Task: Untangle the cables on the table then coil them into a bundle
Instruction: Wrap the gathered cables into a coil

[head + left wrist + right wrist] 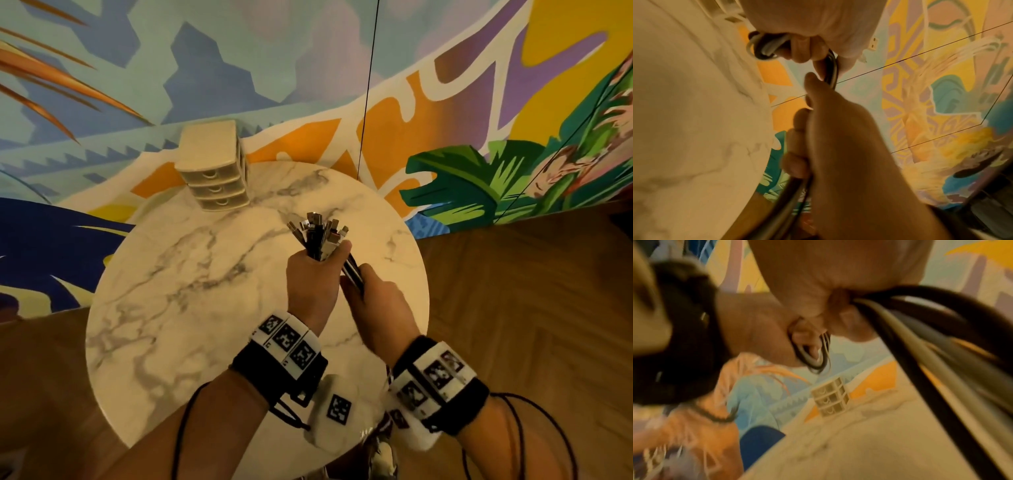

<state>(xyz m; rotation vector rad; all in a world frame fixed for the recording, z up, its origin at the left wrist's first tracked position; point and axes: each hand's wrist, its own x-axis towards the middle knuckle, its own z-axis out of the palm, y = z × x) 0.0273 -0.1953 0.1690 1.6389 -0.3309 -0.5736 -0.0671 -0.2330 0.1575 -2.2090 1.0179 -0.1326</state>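
Observation:
A bundle of black and white cables (318, 233) stands upright in my left hand (315, 274), several metal connectors fanning out above the fist. Below that fist short cable loops (764, 47) hang out, seen too in the right wrist view as loops (812, 356). My right hand (373, 298) is just right of the left and grips the cable strands (352, 270) that run down from the bundle, fingers curled round them (797, 123). Both hands hover above the round marble table (205, 274). The strands' lower ends are hidden.
A small cream three-drawer organiser (214, 171) stands at the table's far edge, against a painted mural wall. A thin black cord (366, 89) hangs in front of the wall behind the table. Wooden floor (513, 308) lies to the right.

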